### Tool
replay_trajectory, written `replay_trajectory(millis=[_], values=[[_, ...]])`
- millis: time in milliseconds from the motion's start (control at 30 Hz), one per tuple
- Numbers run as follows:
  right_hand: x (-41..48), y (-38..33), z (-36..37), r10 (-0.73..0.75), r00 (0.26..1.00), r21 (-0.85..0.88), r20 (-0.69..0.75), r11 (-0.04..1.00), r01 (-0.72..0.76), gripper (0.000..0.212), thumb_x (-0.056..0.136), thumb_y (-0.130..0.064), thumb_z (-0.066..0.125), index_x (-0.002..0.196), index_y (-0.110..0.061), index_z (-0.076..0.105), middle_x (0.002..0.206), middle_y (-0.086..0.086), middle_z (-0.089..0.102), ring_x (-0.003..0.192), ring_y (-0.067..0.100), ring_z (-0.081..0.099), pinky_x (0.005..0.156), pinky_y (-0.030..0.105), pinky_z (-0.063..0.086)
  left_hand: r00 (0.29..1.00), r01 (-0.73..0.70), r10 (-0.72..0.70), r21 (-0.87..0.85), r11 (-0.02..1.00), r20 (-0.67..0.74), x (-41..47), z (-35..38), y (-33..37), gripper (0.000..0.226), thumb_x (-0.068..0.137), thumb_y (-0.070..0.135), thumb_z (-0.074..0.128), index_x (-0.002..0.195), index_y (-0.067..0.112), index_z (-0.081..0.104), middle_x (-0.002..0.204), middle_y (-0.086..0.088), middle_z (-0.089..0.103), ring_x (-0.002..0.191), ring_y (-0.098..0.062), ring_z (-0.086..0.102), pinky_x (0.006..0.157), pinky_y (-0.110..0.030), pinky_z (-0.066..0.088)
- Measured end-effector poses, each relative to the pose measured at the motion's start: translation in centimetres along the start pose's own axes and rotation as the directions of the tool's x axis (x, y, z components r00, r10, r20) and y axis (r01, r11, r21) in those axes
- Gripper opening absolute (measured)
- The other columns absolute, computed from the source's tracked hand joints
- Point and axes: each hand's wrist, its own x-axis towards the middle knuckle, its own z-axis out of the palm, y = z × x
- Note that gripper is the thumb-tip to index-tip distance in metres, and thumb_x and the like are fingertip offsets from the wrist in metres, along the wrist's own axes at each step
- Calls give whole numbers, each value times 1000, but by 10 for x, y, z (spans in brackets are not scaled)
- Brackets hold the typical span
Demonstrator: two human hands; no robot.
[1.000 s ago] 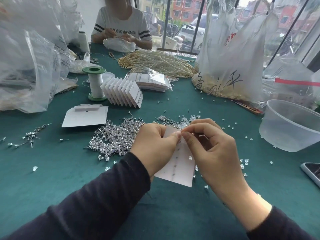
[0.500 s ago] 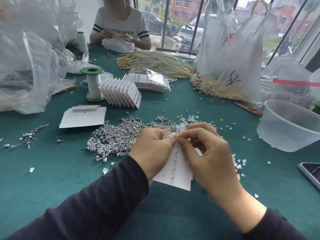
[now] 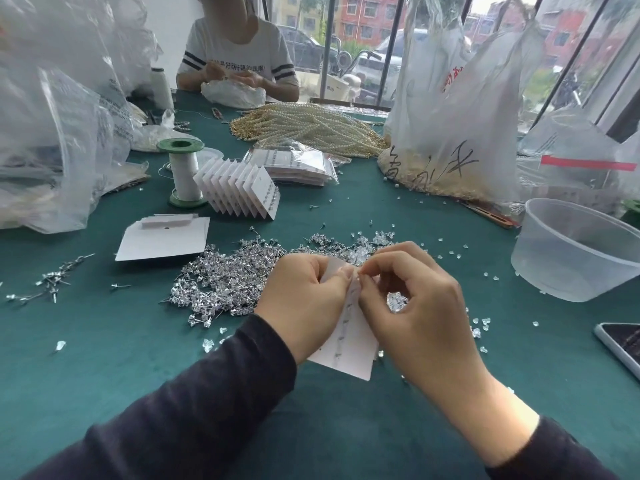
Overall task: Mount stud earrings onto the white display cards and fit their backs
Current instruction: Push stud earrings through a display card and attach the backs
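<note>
Card held up between both hands over the table, one row of studs already through it.

Blank cards and the stud pile lay left, within reach. The left hand pinched the card by its edge, tilted so the posts faced the right hand. That hand's thumb and forefinger were clamped on the card's top, probably seating a back too small to see. Loose backs lay just behind.
</note>
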Motion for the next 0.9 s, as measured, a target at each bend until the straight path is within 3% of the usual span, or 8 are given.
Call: replay_trajectory(millis=[133,467,567,667,733,767,833,900], values=[[-1,0,2,-15,999,-23,31,1000,16,8,77,-2,64,74,-9,63,81,-2,58,67,6,51,64,11,42,999,-46,46,4,999,5,1,-1,-3,32,89,12,53,73,-16,57,65,-17,55,59,-22,50,56,-38,44],[-4,2,5,-134,991,-142,19,981,135,6,80,2,60,76,-2,62,84,5,57,65,4,43,69,4,35,997,-50,51,-31,998,51,2,-4,-5,36,90,13,52,71,-18,51,70,-11,46,64,-23,40,61,-35,34],[-1,3,1,-149,988,-96,-38,985,144,7,79,4,57,79,-2,61,86,4,56,70,5,47,70,6,39,984,55,-26,-166,985,174,4,-8,2,43,82,40,62,68,-1,62,69,-13,50,68,-24,47,66,-40,42],[5,4,-8,-45,984,47,-175,997,54,14,81,2,56,82,-12,59,85,-1,55,78,3,52,70,11,42,934,187,-97,-239,953,344,11,-20,12,49,73,60,45,75,18,72,77,-5,69,76,-21,61,74,-34,49],[10,5,-13,141,963,185,-230,978,-99,22,84,-2,57,80,-24,56,84,0,58,77,7,55,67,13,43,979,-38,22,80,996,201,18,-24,3,35,87,47,45,93,24,70,81,4,69,73,-5,60,68,-16,46],[12,6,-16,254,939,264,-232,945,-191,25,86,-3,58,78,-27,56,80,0,60,74,10,56,65,15,45,985,-163,130,366,916,115,21,-26,-3,26,90,37,49,102,24,67,85,8,66,74,0,56,69,-11,42],[16,6,-20,472,863,458,-177,816,-352,24,88,-2,57,76,-23,58,67,-8,61,66,12,55,64,21,46,962,-260,236,701,664,134,24,-27,-12,29,88,31,55,116,24,61,101,5,61,95,-6,52,88,-18,37],[17,7,-22,636,770,654,-53,604,-455,22,89,1,53,75,-15,58,62,-7,58,63,14,51,65,26,45,971,-238,140,760,605,193,25,-24,-18,33,86,35,57,117,25,60,113,1,56,111,-16,46,101,-31,33]])
